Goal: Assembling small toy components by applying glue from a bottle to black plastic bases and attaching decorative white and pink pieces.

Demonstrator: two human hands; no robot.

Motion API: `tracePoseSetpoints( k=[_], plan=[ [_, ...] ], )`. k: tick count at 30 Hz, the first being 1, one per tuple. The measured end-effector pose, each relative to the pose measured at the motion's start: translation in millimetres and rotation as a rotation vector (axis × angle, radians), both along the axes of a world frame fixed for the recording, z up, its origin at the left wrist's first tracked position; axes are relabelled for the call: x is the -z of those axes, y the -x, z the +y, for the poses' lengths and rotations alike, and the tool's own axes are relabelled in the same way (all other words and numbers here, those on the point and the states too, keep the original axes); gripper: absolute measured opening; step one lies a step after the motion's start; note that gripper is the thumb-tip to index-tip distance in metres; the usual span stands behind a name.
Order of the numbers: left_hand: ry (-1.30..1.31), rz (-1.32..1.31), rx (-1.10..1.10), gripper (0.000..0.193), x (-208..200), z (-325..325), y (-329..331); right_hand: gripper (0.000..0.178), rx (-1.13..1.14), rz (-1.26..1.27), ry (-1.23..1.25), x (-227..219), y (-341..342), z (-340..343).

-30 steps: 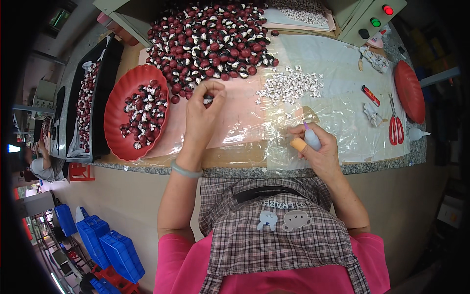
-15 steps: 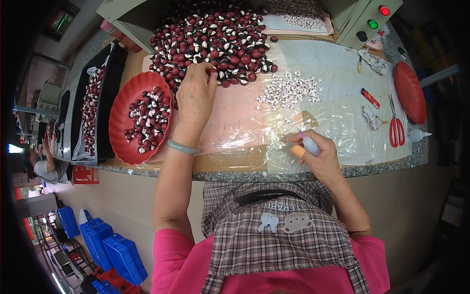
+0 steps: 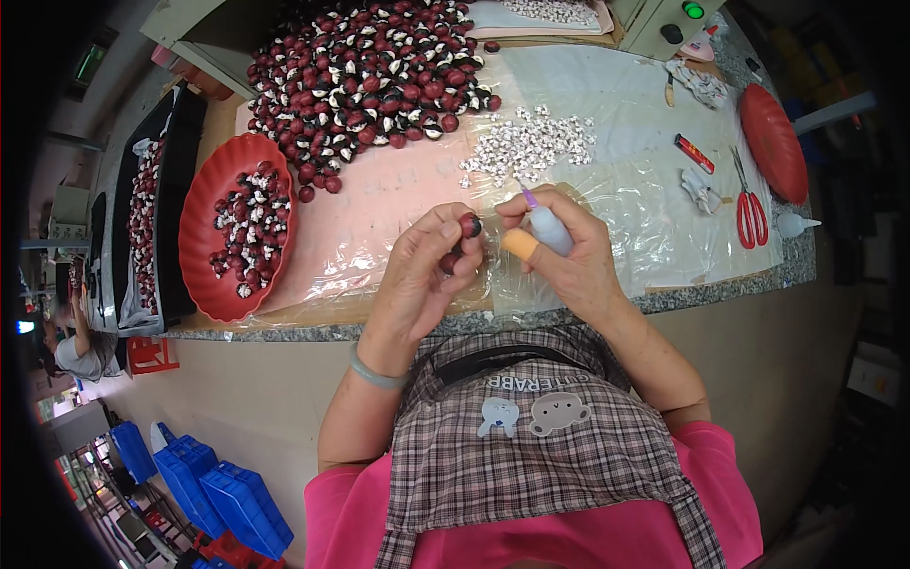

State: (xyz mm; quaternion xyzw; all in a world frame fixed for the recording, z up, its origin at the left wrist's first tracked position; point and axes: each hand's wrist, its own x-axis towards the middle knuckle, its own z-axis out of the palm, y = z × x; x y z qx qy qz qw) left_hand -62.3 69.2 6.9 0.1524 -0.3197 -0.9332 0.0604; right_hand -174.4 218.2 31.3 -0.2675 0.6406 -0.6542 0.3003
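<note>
In front of my body, my left hand [image 3: 409, 275] pinches a small dark red and black ball [image 3: 471, 226] between thumb and forefinger. A second dark red ball [image 3: 448, 263] sits in its curled fingers. Close by on the right, my right hand [image 3: 592, 270] is closed around a pale squeeze bottle [image 3: 550, 231] with a purple nozzle [image 3: 529, 198], its tip pointing up and left. An orange cover [image 3: 518, 244] wraps the right thumb. Beyond the hands lie a big heap of red, black and white balls [image 3: 370, 90] and a scatter of small white pieces [image 3: 536, 142].
At left stand a red scalloped dish [image 3: 196, 251] of balls with white pieces on them and a black tray [image 3: 180, 190]. Toward the right are red-handled scissors [image 3: 752, 220], a red tube [image 3: 695, 154], another red dish [image 3: 777, 142] and a second bottle [image 3: 794, 225].
My left hand has come back from the heap toward my right hand, bringing balls with it. The squeeze bottle has tilted more upright as the right hand shifted left. The view has shifted slightly.
</note>
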Motion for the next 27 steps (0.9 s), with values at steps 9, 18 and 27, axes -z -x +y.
tracePoseSetpoints(
  k=[9,18,27],
  plan=[
    [0.049,-0.053,0.003,0.016,6,11,-4,0.026,-0.016,0.689,0.045,15,1,-1],
    [0.053,-0.019,0.014,0.021,6,8,-8,0.035,-0.051,-0.066,0.091,17,12,22],
    [-0.002,0.002,0.010,0.022,7,12,-12,0.029,0.010,-0.092,0.112,9,18,45]
  ],
)
